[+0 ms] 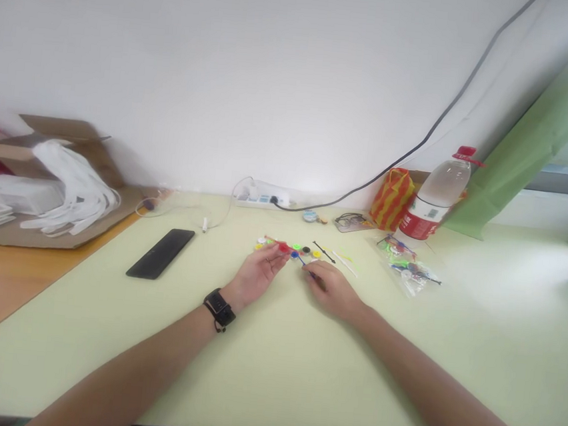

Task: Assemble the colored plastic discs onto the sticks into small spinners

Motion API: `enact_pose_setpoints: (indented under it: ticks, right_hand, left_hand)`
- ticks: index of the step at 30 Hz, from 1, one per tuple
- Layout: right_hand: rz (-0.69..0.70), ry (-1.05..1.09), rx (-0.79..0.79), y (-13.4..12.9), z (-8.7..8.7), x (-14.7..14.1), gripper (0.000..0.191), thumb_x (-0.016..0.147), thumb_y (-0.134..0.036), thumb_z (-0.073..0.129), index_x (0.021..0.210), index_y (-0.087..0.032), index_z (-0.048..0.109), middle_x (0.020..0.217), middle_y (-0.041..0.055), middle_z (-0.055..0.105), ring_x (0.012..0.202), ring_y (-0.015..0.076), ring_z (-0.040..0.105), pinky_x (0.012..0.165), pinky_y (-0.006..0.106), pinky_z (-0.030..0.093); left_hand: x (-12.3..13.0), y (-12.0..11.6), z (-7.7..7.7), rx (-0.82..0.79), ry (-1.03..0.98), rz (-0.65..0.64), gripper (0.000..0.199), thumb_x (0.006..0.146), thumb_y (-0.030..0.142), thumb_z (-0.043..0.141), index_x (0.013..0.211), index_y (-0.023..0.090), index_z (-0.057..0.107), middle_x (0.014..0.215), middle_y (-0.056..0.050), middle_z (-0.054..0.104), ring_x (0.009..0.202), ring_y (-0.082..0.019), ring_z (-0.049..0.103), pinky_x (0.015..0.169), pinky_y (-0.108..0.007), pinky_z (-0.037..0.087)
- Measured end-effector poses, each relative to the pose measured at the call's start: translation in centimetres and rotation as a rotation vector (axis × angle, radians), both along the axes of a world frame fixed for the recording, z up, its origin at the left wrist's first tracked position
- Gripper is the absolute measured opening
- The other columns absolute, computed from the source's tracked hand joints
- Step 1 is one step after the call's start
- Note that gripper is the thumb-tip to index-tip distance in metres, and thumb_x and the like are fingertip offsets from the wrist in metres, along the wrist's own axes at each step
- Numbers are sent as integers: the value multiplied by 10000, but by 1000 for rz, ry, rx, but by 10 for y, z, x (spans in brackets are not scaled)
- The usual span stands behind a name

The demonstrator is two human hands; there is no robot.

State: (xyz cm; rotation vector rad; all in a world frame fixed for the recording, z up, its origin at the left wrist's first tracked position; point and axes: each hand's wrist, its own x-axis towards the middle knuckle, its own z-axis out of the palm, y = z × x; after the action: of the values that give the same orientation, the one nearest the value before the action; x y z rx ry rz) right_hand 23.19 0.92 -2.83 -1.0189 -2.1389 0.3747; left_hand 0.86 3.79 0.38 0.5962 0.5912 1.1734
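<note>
Pinched between the fingertips of my left hand (pixel 251 278) is a small red plastic disc (pixel 284 248). My right hand (pixel 332 293) is closed around a thin blue plastic stick (pixel 301 260), whose tip points toward the red disc; whether they touch I cannot tell. Just beyond my fingers lie several small round pieces, among them a green disc (pixel 296 246), a black disc (pixel 306 250), a yellow disc (pixel 317 254) and a blue disc (pixel 294 255). A black stick (pixel 324 252) and a white stick (pixel 346 264) rest to their right.
A black phone (pixel 160 253) lies on the pale table (pixel 247 383) at left. A clear bag of coloured pieces (pixel 409 268) and a large water bottle (pixel 436 197) are at right. A power strip (pixel 260 197) sits along the wall; a cardboard box (pixel 103 162) stands far left.
</note>
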Motion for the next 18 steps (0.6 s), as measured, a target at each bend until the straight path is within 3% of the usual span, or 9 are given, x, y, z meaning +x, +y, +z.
enact_pose_setpoints:
  ticks: [18]
  right_hand:
    - [26, -108, 59, 0, 0, -1, 346, 901, -42, 496, 1170, -193, 653, 1090, 131, 686, 1058, 271, 627, 963, 433, 523]
  left_hand:
    - [1, 0, 1, -13, -3, 6, 81, 892, 101, 682, 918, 111, 757, 970, -95, 784, 914, -151, 746, 886, -221, 588]
